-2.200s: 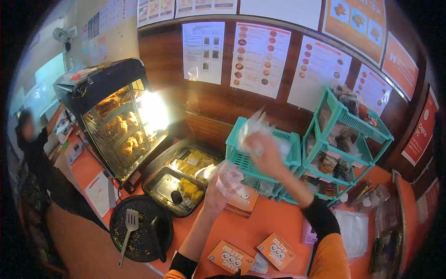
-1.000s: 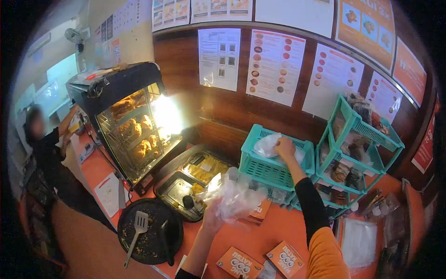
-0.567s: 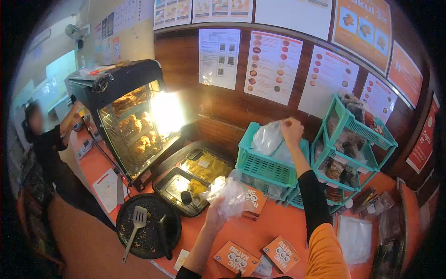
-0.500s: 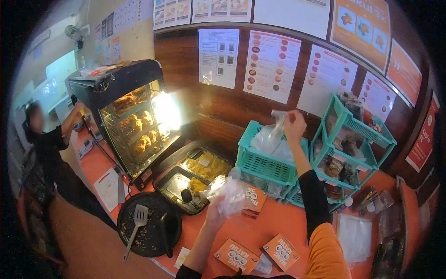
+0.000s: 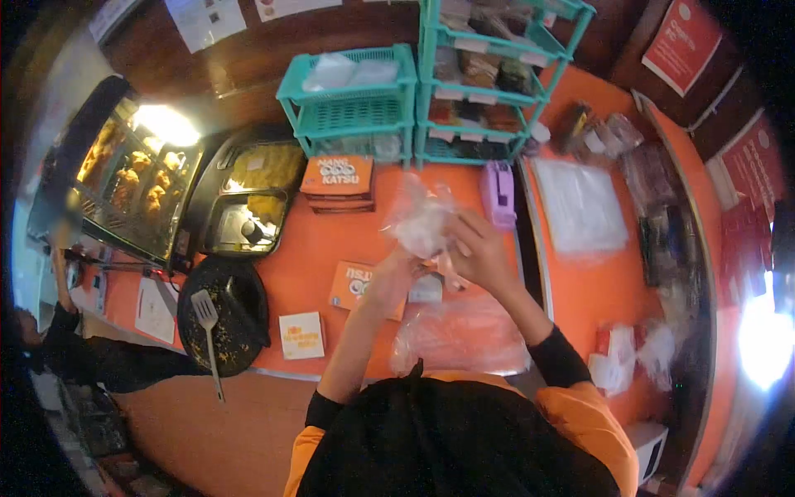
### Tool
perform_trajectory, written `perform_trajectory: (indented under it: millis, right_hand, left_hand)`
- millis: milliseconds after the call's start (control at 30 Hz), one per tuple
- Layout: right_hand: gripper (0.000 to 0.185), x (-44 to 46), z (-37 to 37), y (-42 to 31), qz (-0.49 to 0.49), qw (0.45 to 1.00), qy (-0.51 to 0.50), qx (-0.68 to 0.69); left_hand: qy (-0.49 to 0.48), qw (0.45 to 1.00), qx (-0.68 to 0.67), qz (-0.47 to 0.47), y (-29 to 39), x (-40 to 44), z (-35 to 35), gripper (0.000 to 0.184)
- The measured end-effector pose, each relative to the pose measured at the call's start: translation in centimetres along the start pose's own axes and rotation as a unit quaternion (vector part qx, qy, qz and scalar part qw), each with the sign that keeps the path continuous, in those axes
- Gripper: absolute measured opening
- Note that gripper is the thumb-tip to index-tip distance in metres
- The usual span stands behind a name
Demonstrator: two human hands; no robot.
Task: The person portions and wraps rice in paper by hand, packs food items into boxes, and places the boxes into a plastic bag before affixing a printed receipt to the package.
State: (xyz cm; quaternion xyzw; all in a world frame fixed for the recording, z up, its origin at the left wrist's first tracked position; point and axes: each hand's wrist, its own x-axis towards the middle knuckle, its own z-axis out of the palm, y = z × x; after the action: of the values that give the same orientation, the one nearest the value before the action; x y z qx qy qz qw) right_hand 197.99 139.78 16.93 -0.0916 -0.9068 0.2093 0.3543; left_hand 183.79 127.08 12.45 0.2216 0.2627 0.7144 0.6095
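My left hand point(image 5: 394, 280) is closed around the bottom of a bunched clear plastic bag point(image 5: 420, 222) with something whitish inside. The contents are too blurred to name. My right hand point(image 5: 480, 253) is against the bag's right side, fingers bent and pinching the plastic. Both hands are above the orange counter point(image 5: 310, 286). Beneath my left wrist lies an orange printed box point(image 5: 352, 284), partly covered by the hand. Clear plastic sheets or bags point(image 5: 460, 335) are spread on the counter just in front of my body.
A stack of orange boxes point(image 5: 338, 184) stands before a teal basket rack point(image 5: 356, 91). Right of it are a taller teal rack point(image 5: 484, 87) and a purple tape dispenser point(image 5: 498, 195). At left are trays point(image 5: 248, 219), a black pan point(image 5: 240, 335) with a spatula point(image 5: 207, 319), and a co-worker point(image 5: 108, 352).
My right hand has come down from the teal basket to the bag at my left hand. The view has turned right and downward.
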Motion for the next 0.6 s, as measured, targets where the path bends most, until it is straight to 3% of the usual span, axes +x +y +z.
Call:
perform_trajectory:
  millis: [33, 100, 167, 200, 233, 267, 333, 367, 433, 467, 500, 567, 600]
  right_hand:
    - [0.037, -2.9, -1.1, -0.3, 0.019, 0.997, 0.055, -0.058]
    - [0.035, -11.1, -1.4, 0.4, 0.03, 0.987, -0.033, -0.152]
    - [0.033, -19.7, 1.1, 1.9, 0.11, 0.954, -0.244, -0.135]
    - [0.024, -22.3, 2.5, 1.4, 0.055, 0.969, -0.191, -0.144]
    - [0.017, -23.7, 3.3, 0.9, -0.001, 0.978, -0.14, -0.153]
    - [0.017, -23.8, 3.0, 0.0, 0.001, 0.978, -0.143, -0.151]
    - [0.016, -21.7, 1.8, -1.8, 0.042, 0.985, -0.102, -0.131]
    - [0.016, -20.8, 1.5, -1.8, 0.042, 0.985, -0.101, -0.131]
    - [0.022, -17.9, 0.9, -0.3, 0.165, 0.961, -0.163, -0.148]
    - [0.032, -15.9, 1.5, 1.3, 0.212, 0.956, -0.15, -0.137]
    - [0.043, -13.7, 2.5, 3.3, 0.258, 0.948, -0.138, -0.125]
    - [0.069, -9.2, 5.1, 5.9, 0.221, 0.952, -0.088, -0.192]
    - [0.083, -8.6, 7.0, 7.8, 0.201, 0.95, -0.101, -0.217]
  left_hand:
    - [0.057, 0.994, 0.036, -0.083, -2.0, -0.9, -0.3, 0.049]
    - [0.041, 0.981, 0.171, -0.078, -8.1, -2.8, -4.2, 0.052]
    - [0.017, 0.936, 0.345, -0.064, -12.2, -6.8, -5.9, 0.057]
    - [0.04, 0.832, 0.551, -0.047, -12.3, -8.9, -4.3, 0.059]
    - [0.062, 0.685, 0.725, -0.028, -12.2, -10.8, -2.5, 0.061]
    - [0.063, 0.686, 0.724, -0.031, -13.3, -12.4, -2.5, 0.061]
    - [0.079, 0.493, 0.867, 0.001, -14.4, -13.6, -3.3, 0.063]
    - [0.078, 0.493, 0.867, 0.0, -14.7, -13.6, -3.5, 0.063]
    - [0.18, 0.548, 0.814, -0.07, -15.1, -13.4, -3.6, 0.066]
    - [0.178, 0.549, 0.814, -0.072, -15.4, -13.2, -4.5, 0.066]
    - [0.16, 0.629, 0.76, -0.04, -15.7, -13.0, -6.0, 0.07]
    - [0.139, 0.704, 0.696, -0.014, -15.7, -13.0, -6.7, 0.074]
    - [0.121, 0.696, 0.707, 0.002, -15.4, -12.7, -6.4, 0.076]
